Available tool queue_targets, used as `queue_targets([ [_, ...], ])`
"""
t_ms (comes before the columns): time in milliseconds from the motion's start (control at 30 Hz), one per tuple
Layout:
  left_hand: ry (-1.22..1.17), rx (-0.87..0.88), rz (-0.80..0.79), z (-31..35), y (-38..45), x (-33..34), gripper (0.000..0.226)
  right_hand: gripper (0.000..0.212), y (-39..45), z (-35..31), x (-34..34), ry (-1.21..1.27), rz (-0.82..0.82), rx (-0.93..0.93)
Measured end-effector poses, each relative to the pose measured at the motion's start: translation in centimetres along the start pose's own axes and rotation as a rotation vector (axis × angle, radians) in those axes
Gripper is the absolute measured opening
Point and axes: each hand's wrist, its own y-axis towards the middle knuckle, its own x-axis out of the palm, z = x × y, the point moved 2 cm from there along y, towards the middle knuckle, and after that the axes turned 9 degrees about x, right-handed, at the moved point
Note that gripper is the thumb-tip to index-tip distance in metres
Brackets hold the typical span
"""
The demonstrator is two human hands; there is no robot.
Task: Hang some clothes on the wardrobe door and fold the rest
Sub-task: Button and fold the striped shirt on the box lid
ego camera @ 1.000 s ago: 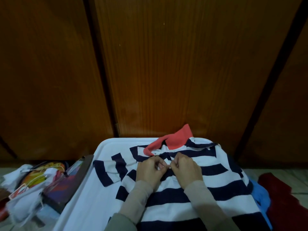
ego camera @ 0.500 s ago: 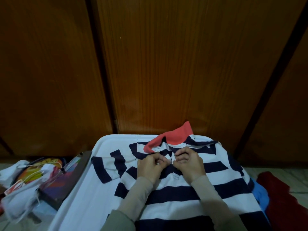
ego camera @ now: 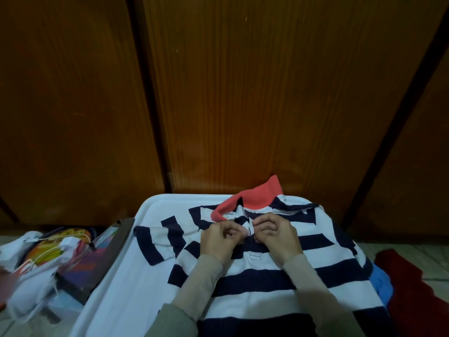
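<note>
Both hands have crept up the striped polo shirt (ego camera: 255, 276), left hand (ego camera: 220, 240) and right hand (ego camera: 279, 237) pinching its placket below the coral collar (ego camera: 257, 197).

navy-white striped shirt (ego camera: 267, 278), coral collar (ego camera: 257, 197), perhaps white table (ego camera: 126, 283)

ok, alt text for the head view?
Both hands, left hand and right hand, pinch the placket of a navy-and-white striped polo shirt with a coral collar, spread on a white tray before wooden wardrobe doors.
</note>
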Motion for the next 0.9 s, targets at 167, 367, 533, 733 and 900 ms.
queue_targets([
  [167, -0.049, -0.013, 0.008, 0.2, -0.1, 0.0, 0.03, 0.023, -0.2, -0.1, 0.0, -0.012, -0.012, -0.023],
  [367, 0.021, -0.011, -0.017, 0.3, -0.1, -0.2, 0.023, 0.026, -0.1, 0.1, 0.0, -0.087, 0.053, -0.05],
  [533, 0.029, -0.016, -0.022, 0.5, -0.3, -0.1, 0.024, 0.025, 0.1, 0.3, 0.0, -0.085, 0.067, -0.048],
  [733, 0.029, 0.005, -0.05, 0.7, -0.4, -0.1, 0.03, 0.015, 0.3, 0.9, 0.0, -0.039, -0.006, 0.053],
  [900, -0.006, 0.009, -0.077, 0.4, -0.3, -0.2, 0.029, 0.009, 0.1, 0.7, 0.0, -0.046, -0.032, 0.023],
])
